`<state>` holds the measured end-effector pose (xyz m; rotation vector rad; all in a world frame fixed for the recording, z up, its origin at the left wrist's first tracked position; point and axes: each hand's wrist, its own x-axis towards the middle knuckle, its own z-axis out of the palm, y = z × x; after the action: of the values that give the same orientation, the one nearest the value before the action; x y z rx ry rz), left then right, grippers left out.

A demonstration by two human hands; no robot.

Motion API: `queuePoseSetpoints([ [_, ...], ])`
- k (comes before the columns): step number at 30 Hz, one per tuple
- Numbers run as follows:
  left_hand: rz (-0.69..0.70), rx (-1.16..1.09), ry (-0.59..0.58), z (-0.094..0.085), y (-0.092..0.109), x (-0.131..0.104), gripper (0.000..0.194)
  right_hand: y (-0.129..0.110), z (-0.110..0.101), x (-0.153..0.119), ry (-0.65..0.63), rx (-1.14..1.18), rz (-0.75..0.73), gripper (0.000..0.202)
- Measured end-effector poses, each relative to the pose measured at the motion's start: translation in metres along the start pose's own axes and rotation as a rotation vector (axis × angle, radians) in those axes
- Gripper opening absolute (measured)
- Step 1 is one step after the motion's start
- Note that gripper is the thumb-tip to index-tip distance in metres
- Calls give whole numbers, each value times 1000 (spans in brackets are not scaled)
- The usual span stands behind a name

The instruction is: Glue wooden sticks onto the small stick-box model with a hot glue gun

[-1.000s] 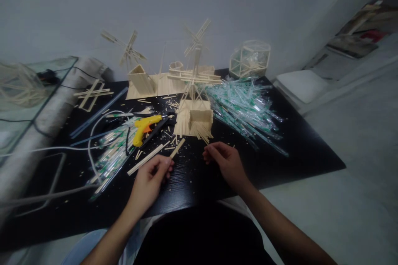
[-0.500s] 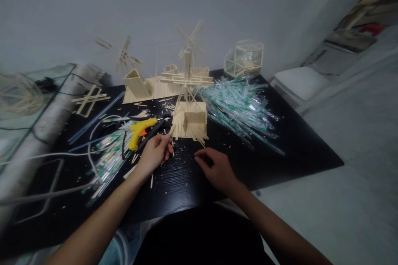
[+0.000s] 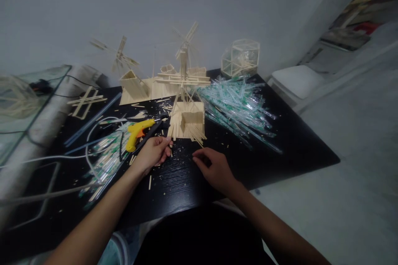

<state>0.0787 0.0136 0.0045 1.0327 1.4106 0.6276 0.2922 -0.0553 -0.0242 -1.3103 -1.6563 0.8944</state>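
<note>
My left hand [image 3: 153, 154] is closed in a pinch at the front left corner of a small wooden windmill model [image 3: 192, 118]. Its thumb and forefinger meet beside a bundle of thin wooden sticks [image 3: 176, 126]; whether a stick is between them is too small to tell. Across from it, my right hand [image 3: 214, 167] is curled just above the black table, thumb and forefinger tips together. Anything in that pinch is too small to make out. More sticks [image 3: 195, 133] fan out from the model toward the right fingers. A yellow glue gun [image 3: 138, 132] lies left of the model.
Plastic-wrapped sticks form a big pile [image 3: 241, 101] on the right and a smaller pile [image 3: 108, 153] on the left, crossed by a white cable [image 3: 59, 157]. Behind stand another windmill [image 3: 133, 85] and a geometric stick frame [image 3: 244, 58]. A white stool [image 3: 297, 80] is beyond the table [image 3: 298, 145].
The whole view has shifted slightly, so things appear a little further left. Both hands keep nearly the same pose and place beside the model.
</note>
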Motion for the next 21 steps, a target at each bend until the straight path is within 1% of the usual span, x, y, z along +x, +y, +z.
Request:
queuePoseSetpoints([
  [5,-52,14,-22,-2,5,-1,32,1,0,0,2,-2,10,6],
  [10,-78,62,-36,-3,5,-3,30,3,1,0,3,-9,-1,6],
  [13,-45,121,-47,-8,3,-9,32,4,1,0,40,-38,-49,9],
  [17,63,160,21,-22,-3,-19,33,5,3,-2,145,-129,-134,16],
  [19,106,154,31,-27,-6,-22,31,7,4,-2,161,-152,-147,17],
  [21,114,154,17,-27,-7,-23,28,8,5,-1,151,-159,-147,16],
])
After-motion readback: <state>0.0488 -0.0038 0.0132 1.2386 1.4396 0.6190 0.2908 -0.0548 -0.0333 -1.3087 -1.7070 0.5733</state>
